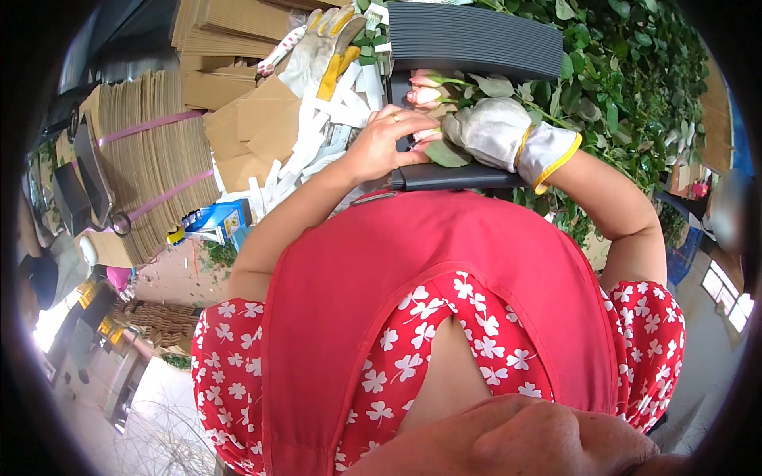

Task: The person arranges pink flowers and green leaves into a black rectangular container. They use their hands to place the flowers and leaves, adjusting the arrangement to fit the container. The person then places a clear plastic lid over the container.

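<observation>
Several pink-and-white roses (pixel 424 96) lie heads to the left in a dark trough in front of me. Bare, with a ring on one finger, my left hand (pixel 389 141) has its fingers and thumb around the nearest rose head (pixel 427 136). My right hand (pixel 490 133) wears a grey-white work glove with a yellow cuff edge. It is curled over the stem of that nearest rose, beside a green leaf (pixel 448 154); its fingertips are partly hidden. A black ribbed panel (pixel 475 40) stands on the trough's far side.
Heaped leafy stems (pixel 635 87) fill the right. At left stand a strapped stack of cardboard sheets (pixel 151 143), loose cardboard pieces (pixel 258 119) and white paper strips (pixel 313 147). Another work glove (pixel 317 59) lies beyond them. A blue box (pixel 222 220) sits near my left forearm.
</observation>
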A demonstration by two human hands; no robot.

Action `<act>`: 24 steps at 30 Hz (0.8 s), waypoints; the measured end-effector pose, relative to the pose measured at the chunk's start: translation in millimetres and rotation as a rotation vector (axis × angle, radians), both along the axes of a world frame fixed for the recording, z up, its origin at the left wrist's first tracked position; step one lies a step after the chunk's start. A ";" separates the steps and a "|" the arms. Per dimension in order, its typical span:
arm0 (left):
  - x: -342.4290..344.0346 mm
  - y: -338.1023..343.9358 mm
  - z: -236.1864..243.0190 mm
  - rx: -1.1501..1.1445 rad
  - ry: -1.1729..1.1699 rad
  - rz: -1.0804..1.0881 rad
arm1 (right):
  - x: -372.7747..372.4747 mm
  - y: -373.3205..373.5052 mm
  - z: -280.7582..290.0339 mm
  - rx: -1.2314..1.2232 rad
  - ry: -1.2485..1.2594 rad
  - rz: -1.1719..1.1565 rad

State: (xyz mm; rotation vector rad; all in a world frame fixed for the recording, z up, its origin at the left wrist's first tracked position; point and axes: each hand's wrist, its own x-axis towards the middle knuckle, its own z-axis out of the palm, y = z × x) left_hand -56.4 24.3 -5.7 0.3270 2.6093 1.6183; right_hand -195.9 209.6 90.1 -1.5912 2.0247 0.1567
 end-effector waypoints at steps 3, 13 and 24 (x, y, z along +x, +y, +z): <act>0.5 0.4 -0.7 -0.015 0.023 0.015 | -1.5 -2.7 2.0 -0.020 -0.058 -0.038; 4.9 4.5 -4.6 -0.025 0.088 0.062 | 2.9 -4.5 26.0 -0.298 0.128 -0.246; -6.0 4.4 -10.9 0.056 0.142 0.122 | 1.5 -7.9 21.5 -0.386 0.042 -0.424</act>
